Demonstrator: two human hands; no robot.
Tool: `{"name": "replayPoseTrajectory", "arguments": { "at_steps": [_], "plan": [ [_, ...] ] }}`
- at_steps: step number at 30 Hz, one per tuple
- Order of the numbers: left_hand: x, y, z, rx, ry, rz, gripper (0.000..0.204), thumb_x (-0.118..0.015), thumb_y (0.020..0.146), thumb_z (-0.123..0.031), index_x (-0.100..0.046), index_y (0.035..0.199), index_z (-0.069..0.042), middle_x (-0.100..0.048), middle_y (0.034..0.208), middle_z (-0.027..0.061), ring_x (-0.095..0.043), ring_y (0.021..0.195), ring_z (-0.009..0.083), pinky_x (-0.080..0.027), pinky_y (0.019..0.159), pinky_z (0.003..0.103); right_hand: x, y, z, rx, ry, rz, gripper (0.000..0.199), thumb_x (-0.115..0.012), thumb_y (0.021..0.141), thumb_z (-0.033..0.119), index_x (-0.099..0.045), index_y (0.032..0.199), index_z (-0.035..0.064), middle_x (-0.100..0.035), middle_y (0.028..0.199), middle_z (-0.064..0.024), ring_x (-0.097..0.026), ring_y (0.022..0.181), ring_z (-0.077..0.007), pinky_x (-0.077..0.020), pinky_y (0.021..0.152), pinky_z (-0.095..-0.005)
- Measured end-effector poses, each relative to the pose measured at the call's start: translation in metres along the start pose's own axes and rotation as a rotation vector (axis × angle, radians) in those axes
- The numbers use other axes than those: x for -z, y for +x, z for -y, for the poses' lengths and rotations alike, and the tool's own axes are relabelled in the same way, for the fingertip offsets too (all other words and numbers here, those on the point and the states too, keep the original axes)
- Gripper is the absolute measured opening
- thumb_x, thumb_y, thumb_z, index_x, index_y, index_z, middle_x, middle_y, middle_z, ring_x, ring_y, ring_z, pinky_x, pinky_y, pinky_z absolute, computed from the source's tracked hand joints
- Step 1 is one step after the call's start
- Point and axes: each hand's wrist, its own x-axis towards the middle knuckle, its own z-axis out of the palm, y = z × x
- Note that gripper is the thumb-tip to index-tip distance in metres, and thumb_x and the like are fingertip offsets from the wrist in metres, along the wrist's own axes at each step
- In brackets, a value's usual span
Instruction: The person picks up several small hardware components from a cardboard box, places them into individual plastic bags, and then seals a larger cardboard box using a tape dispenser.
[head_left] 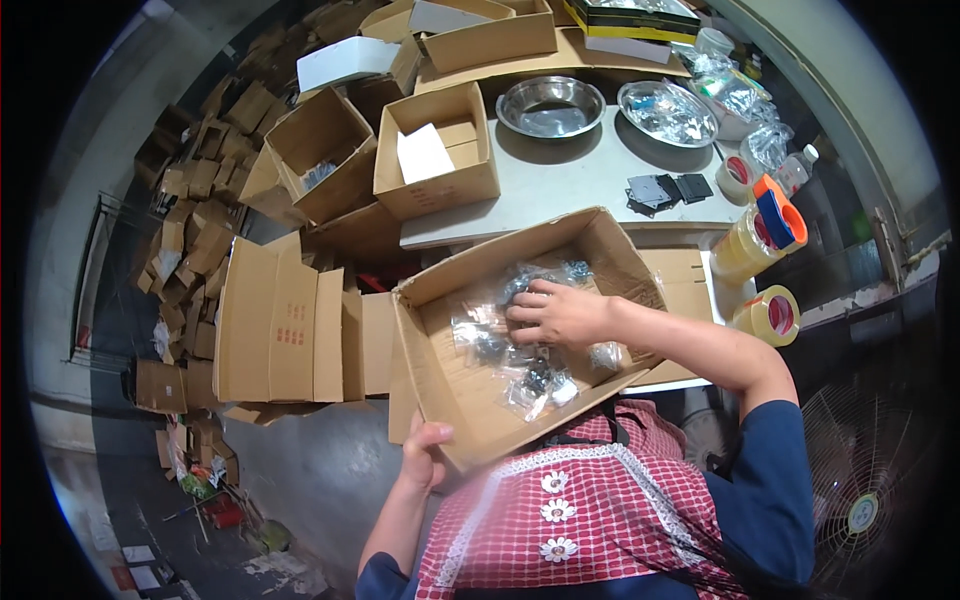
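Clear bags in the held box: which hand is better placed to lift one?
Probably the right hand: it is among the clear bags, while the left hand holds the box near a corner.

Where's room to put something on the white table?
A bare patch of the table lies between the open carton and the dark pieces, in front of the left steel bowl. To the right it's crowded: tape rolls and plastic bags.

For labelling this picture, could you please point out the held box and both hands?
Held box point(490, 273), head view: inner far wall.
Left hand point(422, 460), head view: below the thumb.
Right hand point(563, 313), head view: back of hand.
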Motion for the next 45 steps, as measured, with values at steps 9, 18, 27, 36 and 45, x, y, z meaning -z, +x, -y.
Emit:
{"name": "replayPoseTrajectory", "arguments": {
  "at_steps": [9,18,27,36,45],
  "plan": [
    [0.006,0.009,0.0,-0.01,0.031,-0.009,0.076,-0.061,0.069,-0.018,-0.042,0.139,0.003,-0.057,0.128,0.0171,-0.056,0.117,0.0309,-0.045,0.102,0.042,0.002,-0.017,-0.011,-0.219,0.471,-0.238,0.039,-0.064,0.079,0.009,-0.056,0.116,0.0032,-0.056,0.124,-0.0149,-0.048,0.124,-0.0326,-0.0398,0.105,-0.0446],
    [0.046,0.0,0.003,-0.067,-0.213,-0.269,0.062,-0.06,0.071,-0.015,-0.051,0.128,0.006,-0.062,0.113,0.0156,-0.061,0.104,0.0306,-0.049,0.097,0.041,0.089,-0.085,-0.02,-0.617,1.431,-0.965,0.055,-0.067,0.088,0.012,-0.047,0.138,0.0027,-0.06,0.13,-0.0091,-0.058,0.117,-0.0165,-0.0462,0.101,-0.0338],
    [0.06,-0.011,-0.023,-0.265,-0.168,-0.324,0.065,-0.059,0.072,-0.018,-0.049,0.131,0.007,-0.062,0.121,0.0168,-0.06,0.111,0.0307,-0.048,0.099,0.039,-0.013,-0.248,-0.022,-0.963,0.294,-0.067,0.058,-0.069,0.075,0.002,-0.052,0.13,0.0029,-0.055,0.121,-0.0193,-0.055,0.114,-0.0401,-0.0494,0.092,-0.0462],
    [0.045,0.002,-0.03,-0.312,-0.18,-0.385,0.065,-0.06,0.072,-0.017,-0.049,0.131,0.007,-0.061,0.121,0.0167,-0.06,0.111,0.0304,-0.049,0.099,0.04,-0.097,-0.269,-0.001,-1.044,0.287,-0.012,0.074,-0.057,0.07,-0.004,-0.048,0.143,0.0082,-0.054,0.126,-0.02,-0.048,0.122,-0.0391,-0.0382,0.107,-0.0441],
    [0.04,0.0,-0.016,-0.234,-0.181,-0.316,0.061,-0.06,0.074,-0.017,-0.051,0.128,0.008,-0.062,0.118,0.0162,-0.061,0.108,0.0294,-0.049,0.098,0.037,-0.09,-0.248,0.005,-1.058,0.226,-0.183,0.066,-0.061,0.073,0.001,-0.052,0.138,0.0067,-0.053,0.131,-0.02,-0.046,0.126,-0.0394,-0.038,0.108,-0.0436]
  ]
}}
